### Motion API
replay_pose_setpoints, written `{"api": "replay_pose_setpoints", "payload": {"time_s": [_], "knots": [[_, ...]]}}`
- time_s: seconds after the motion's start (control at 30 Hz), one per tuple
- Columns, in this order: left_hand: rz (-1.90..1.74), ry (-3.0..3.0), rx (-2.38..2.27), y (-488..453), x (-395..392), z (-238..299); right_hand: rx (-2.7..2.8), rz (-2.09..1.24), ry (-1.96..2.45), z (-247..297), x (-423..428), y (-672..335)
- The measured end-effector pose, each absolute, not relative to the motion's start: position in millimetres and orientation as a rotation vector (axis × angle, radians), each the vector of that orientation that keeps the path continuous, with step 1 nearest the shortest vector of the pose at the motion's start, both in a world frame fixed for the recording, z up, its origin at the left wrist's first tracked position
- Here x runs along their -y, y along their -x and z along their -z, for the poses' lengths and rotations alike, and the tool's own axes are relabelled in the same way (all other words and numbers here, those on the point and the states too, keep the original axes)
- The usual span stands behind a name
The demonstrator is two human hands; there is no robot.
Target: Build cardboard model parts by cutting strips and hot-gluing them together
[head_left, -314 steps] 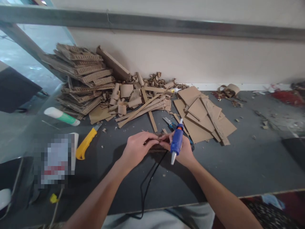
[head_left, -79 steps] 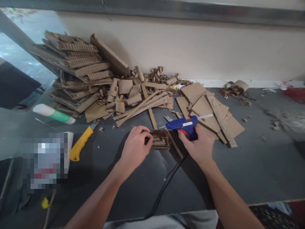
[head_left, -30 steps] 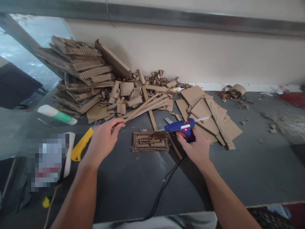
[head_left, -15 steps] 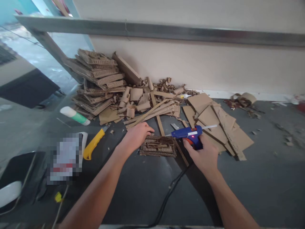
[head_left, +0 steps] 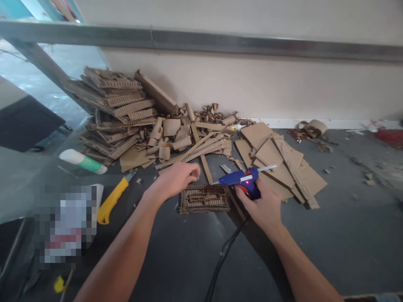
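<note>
My right hand (head_left: 264,205) grips a blue glue gun (head_left: 236,179) with a red light on its side and a glue stick out of its back. Its nozzle points left, over the far edge of a small rectangular cardboard piece (head_left: 204,209) built of corrugated strips, flat on the table. My left hand (head_left: 179,178) hovers at that piece's far left corner, fingers curled and pinched together; whatever they hold, if anything, is hidden. A thin cardboard strip (head_left: 236,204) lies at the piece's right side, and a black cord (head_left: 225,251) runs toward me.
Behind are stacked corrugated cardboard frames (head_left: 116,100), scraps (head_left: 171,128) and long strips (head_left: 201,151). Flat cardboard sheets (head_left: 280,157) lie at right. On the left are a yellow-handled cutter (head_left: 111,203), a white-and-green tube (head_left: 83,161) and a blurred packet (head_left: 67,226). A metal rail (head_left: 201,42) crosses behind.
The view has shifted slightly, so things sit further left. My left fingers have come up off the cardboard piece's edge. My right hand still holds the glue gun, its nozzle over the far edge.
</note>
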State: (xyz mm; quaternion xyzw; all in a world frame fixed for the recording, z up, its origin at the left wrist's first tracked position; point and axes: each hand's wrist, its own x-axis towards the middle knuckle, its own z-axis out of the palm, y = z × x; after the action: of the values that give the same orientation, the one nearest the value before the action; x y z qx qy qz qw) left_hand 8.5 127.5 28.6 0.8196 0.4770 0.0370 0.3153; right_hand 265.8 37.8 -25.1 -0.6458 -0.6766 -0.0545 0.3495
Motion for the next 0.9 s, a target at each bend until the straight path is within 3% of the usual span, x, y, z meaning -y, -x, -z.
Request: {"api": "replay_pose_setpoints", "payload": {"time_s": [0.13,0.3,0.9], "knots": [[-0.38,-1.974,-1.183,-10,-125,-38,1.756,0.132,1.649,24,-37,-263],[-0.428,-1.679,-1.108,-13,-121,-43,1.665,0.12,1.68,20,-36,-258],[-0.024,-2.089,-1.094,-11,-125,-28,2.046,0.377,1.49,24,-33,-265]]}}
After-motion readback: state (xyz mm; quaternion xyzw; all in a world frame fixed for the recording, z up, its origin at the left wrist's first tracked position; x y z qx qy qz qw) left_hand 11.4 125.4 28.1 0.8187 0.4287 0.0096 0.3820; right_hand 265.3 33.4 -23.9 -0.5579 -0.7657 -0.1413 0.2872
